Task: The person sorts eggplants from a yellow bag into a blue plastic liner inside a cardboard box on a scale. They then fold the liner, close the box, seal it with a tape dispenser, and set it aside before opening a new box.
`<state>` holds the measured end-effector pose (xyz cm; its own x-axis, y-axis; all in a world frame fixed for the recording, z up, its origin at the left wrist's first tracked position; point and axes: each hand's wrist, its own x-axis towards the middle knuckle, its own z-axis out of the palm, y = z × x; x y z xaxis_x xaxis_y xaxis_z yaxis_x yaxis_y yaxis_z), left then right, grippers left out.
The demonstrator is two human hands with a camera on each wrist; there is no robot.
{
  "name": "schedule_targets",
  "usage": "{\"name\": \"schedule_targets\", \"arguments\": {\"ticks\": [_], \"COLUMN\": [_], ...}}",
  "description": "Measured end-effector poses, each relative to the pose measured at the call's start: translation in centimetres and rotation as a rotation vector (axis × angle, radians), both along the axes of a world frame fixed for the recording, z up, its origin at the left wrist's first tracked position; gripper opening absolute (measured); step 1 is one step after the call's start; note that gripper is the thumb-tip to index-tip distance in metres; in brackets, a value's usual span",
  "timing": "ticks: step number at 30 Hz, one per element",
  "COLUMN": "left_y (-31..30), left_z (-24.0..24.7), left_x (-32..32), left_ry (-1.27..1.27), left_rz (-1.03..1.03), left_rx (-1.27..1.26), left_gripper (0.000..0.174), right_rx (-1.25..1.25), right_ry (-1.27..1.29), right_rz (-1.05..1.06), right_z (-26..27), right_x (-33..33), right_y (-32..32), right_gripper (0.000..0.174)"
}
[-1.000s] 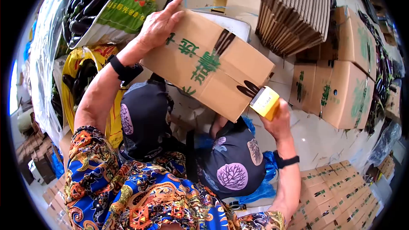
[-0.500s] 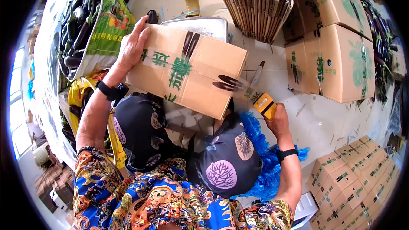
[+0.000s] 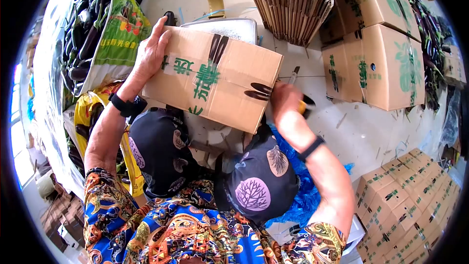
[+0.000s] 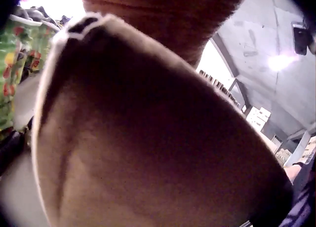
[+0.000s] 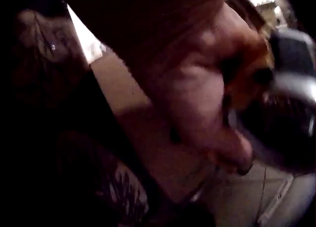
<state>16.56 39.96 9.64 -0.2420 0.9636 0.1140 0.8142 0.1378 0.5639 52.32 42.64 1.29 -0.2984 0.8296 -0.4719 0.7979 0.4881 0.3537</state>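
Note:
A cardboard box [image 3: 215,76] with green lettering and eggplant prints lies in front of the person's knees. Straight fingers of the left hand [image 3: 150,55] press along its left end; in the left wrist view the box side [image 4: 163,138] fills most of the picture. At the box's right end is the right hand [image 3: 286,100], blurred, gripping a yellow tape dispenser [image 3: 304,105] mostly hidden behind the hand. The right wrist view shows the hand [image 5: 207,89] curled on the dispenser, with its tape roll [image 5: 284,123] beyond the fingers.
A slim cutter [image 3: 293,75] lies on the floor right of the box. Folded cartons [image 3: 290,7] stand behind, beside packed boxes [image 3: 378,66]. Eggplant sacks [image 3: 119,34] line the left. Blue plastic [image 3: 303,190] lies by the right knee; more boxes [image 3: 410,200] are stacked lower right.
The right hand first moved off the box end to the right with the tape dispenser, then came back against that end. The box shifted left in view; the left hand stays on it.

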Motion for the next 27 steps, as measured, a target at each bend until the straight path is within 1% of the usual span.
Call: {"name": "schedule_targets", "arguments": {"ticks": [1, 3, 5, 6, 7, 8, 9, 10, 11, 12, 13, 14, 16, 17, 20, 21, 22, 23, 24, 25, 27], "left_y": [-0.3, -0.1, 0.0, 0.4, 0.4, 0.5, 0.6, 0.5, 0.0, 0.1, 0.1, 0.1, -0.4, -0.2, 0.0, 0.0, -0.8, -1.2, -1.6, -2.0, -2.5], "left_z": [-0.2, -0.2, 0.3, 0.7, 1.2, 1.4, 1.6, 2.0, 2.8, 2.2, 1.7, 1.1, -1.2, -2.0, -3.6, -4.7, -6.7, -6.9, -6.6, -6.3, -5.4], "left_x": [0.2, -0.3, 0.3, 0.7, 0.8, 1.0, 1.1, 1.6, 2.2, 1.9, 1.6, 1.2, 0.0, -0.2, -0.2, 0.9, 0.3, 0.2, 0.1, 0.1, -0.1], "left_ry": [-0.004, 0.004, -0.092, -0.141, -0.317, -0.510, -0.698, -0.889, -1.015, -1.159, -1.182, -1.203, -1.339, -1.405, -1.621, -1.575, -1.522, -1.527, -1.538, -1.543, -1.552], "left_rz": [-0.004, -0.006, -0.005, -0.011, 0.030, 0.053, 0.075, 0.099, 0.145, 0.116, 0.074, 0.036, 0.047, 0.043, 0.180, 0.113, 0.088, 0.113, 0.149, 0.184, 0.243], "left_rx": [-0.002, 0.009, -0.013, -0.019, -0.164, -0.171, -0.177, -0.181, -0.200, -0.174, -0.161, -0.149, -0.147, -0.145, -0.117, -0.123, -0.130, -0.157, -0.194, -0.229, -0.294], "left_gripper": [0.050, 0.051, 0.052, 0.052, 0.054, 0.055, 0.056, 0.058, 0.065, 0.072, 0.075, 0.078, 0.079, 0.079, 0.071, 0.068, 0.067, 0.067, 0.067, 0.068, 0.068], "right_rx": [0.042, -0.018, -0.249, -0.133, -0.013, 0.112, 0.179, -0.034, -0.267, -0.448, -0.615, -0.719, -0.907, -0.895, -0.919, -0.900, -0.927, -0.950, -1.014, -1.076, -1.194], "right_ry": [-0.057, 0.110, 0.214, 0.350, 0.484, 0.623, 0.669, 1.106, 1.525, 1.784, 2.033, 2.136, 2.162, 2.102, 2.069, 2.119, 2.101, 2.082, 2.020, 1.948, 1.775], "right_rz": [0.174, 0.236, 0.033, 0.006, -0.022, -0.045, -0.118, -0.382, -0.655, -0.834, -1.038, -1.142, -1.189, -1.072, -0.931, -0.953, -1.047, -1.142, -1.270, -1.395, -1.648], "right_z": [1.2, -1.1, -2.0, -2.2, -1.9, -1.9, -2.2, -2.2, -1.9, -1.7, -0.9, 1.9, 2.9, 0.4, -5.1, -10.9, -12.6, -13.0, -13.2, -12.0, -7.8], "right_x": [-1.0, 0.8, 3.3, 4.9, 6.2, 6.7, 6.6, 6.1, 5.2, 3.9, 2.4, -0.2, -1.3, -1.2, 0.5, 4.2, 4.6, 4.5, 4.8, 4.7, 3.8], "right_y": [-0.6, 0.1, 1.7, 1.9, 1.9, 1.8, 1.6, 1.8, 2.3, 1.5, 0.8, -0.3, -0.1, -0.3, -1.6, -2.8, -3.4, -3.7, -3.1, -2.0, 0.1], "right_gripper": [0.013, 0.020, 0.041, 0.047, 0.053, 0.059, 0.057, 0.054, 0.053, 0.061, 0.068, 0.085, 0.078, 0.077, 0.061, 0.050, 0.047, 0.045, 0.049, 0.053, 0.061]}}
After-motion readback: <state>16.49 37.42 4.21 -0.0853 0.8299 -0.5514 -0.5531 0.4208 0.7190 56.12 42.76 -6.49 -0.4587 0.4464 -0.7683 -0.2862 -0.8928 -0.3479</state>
